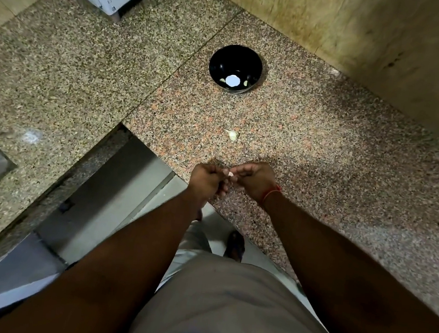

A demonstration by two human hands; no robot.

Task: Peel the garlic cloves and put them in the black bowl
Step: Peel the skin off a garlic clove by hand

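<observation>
granite counter (310, 149) edge, left hand (207, 178), right hand (255, 180) pinching perhaps a garlic clove (230, 174), black bowl (236, 58) well beyond

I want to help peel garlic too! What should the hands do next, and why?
Probably keep pulling the skin off the clove pinched between the left hand and right hand. It looks only partly peeled, though it is too small to be sure. Then it can go in the black bowl, where a couple of pale pieces already lie. Another clove waits on the counter.
</observation>
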